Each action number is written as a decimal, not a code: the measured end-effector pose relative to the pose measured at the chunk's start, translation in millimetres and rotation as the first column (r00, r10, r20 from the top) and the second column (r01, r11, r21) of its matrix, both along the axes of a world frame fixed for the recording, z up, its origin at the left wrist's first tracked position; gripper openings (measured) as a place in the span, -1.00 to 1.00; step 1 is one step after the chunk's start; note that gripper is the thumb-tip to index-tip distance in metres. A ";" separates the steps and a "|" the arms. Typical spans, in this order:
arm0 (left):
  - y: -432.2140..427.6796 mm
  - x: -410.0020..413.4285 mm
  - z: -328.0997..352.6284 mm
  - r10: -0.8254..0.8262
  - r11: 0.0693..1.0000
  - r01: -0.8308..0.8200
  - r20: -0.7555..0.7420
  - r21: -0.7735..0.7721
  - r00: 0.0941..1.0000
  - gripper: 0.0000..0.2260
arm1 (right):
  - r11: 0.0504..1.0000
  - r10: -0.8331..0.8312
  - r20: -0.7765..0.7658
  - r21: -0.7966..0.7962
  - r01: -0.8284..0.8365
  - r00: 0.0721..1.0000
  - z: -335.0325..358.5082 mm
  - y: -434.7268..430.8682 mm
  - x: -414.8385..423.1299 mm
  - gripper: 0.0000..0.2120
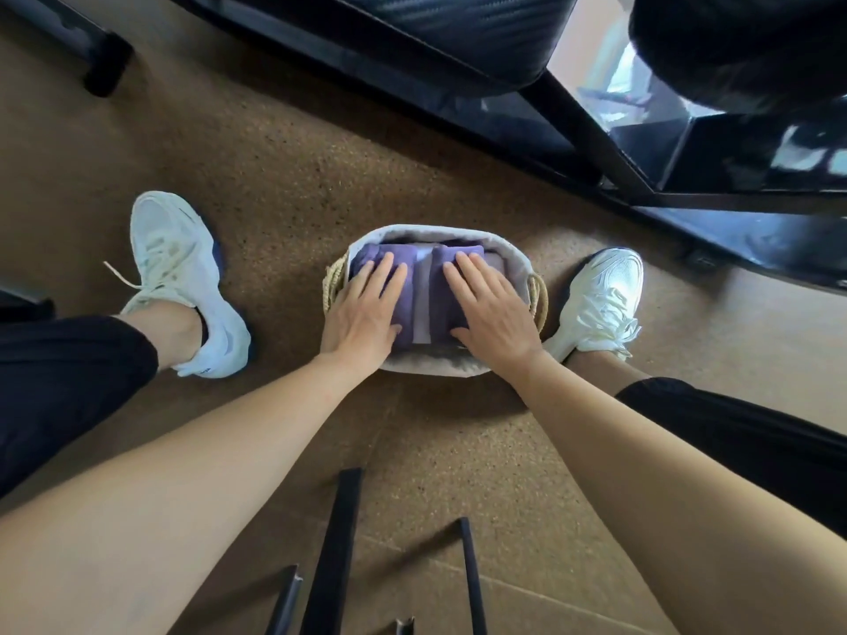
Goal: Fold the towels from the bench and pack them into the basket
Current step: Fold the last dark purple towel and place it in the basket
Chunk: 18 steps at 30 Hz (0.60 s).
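Observation:
A small oval basket [415,230] with a pale cloth lining and rope handles sits on the brown floor between my feet. Folded purple towels [415,309] lie inside it, side by side, with a lighter strip showing between them. My left hand [364,311] presses flat on the left towel, fingers straight. My right hand [492,311] presses flat on the right towel in the same way. Both hands cover much of the towels.
My white sneakers stand either side of the basket, the left shoe [183,277] and the right shoe [600,300]. A black padded bench [458,34] with a metal frame crosses the top. Black metal bars [332,556] stand near the bottom edge.

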<state>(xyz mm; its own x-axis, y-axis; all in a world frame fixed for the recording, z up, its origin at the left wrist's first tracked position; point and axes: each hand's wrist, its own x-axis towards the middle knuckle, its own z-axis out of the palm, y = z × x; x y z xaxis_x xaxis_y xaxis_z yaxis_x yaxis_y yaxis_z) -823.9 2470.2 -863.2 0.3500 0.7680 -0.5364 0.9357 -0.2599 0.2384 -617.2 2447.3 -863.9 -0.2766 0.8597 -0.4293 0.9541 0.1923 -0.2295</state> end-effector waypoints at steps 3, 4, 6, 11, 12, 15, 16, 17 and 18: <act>2.8 0.0 -4.4 -0.037 0.999 0.036 -0.027 -0.034 0.999 -0.19 | 0.998 0.044 0.031 -0.056 -0.042 0.999 -1.8 1.2 1.6 -0.10; 4.5 1.7 -6.3 -0.048 0.998 0.046 -0.045 -0.041 0.998 -0.18 | 0.997 0.047 0.040 -0.060 -0.045 0.998 -2.5 3.5 2.3 -0.11; 7.6 5.8 -11.6 -0.060 0.997 0.057 -0.075 -0.045 0.995 -0.18 | 0.996 0.067 0.080 -0.061 -0.062 0.995 -4.3 9.8 3.7 -0.12; 11.0 9.9 -24.9 -0.087 0.996 0.085 -0.106 -0.022 0.991 -0.18 | 0.992 0.114 0.182 -0.067 -0.103 0.977 -20.3 15.4 -0.2 -0.07; 11.7 9.3 -26.7 -0.093 0.996 0.092 -0.109 -0.013 0.990 -0.18 | 0.992 0.120 0.191 -0.066 -0.109 0.974 -25.2 15.0 -0.8 -0.05; 15.1 8.6 -31.9 -0.123 0.992 0.124 -0.128 -0.002 0.984 -0.18 | 0.989 0.144 0.221 -0.072 -0.131 0.965 -35.1 14.4 0.1 -0.03; 16.6 10.2 -34.6 -0.127 0.992 0.128 -0.130 -0.001 0.983 -0.18 | 0.988 0.150 0.228 -0.065 -0.139 0.962 -38.2 15.4 1.0 -0.03; 18.7 12.8 -36.1 -0.129 0.992 0.129 -0.127 -0.002 0.983 -0.19 | 0.988 0.153 0.235 -0.070 -0.140 0.960 -38.4 16.7 0.4 -0.04; 20.6 14.3 -38.0 -0.129 0.992 0.129 -0.119 -0.005 0.985 -0.19 | 0.987 0.152 0.237 -0.081 -0.137 0.959 -40.0 17.5 -0.3 -0.04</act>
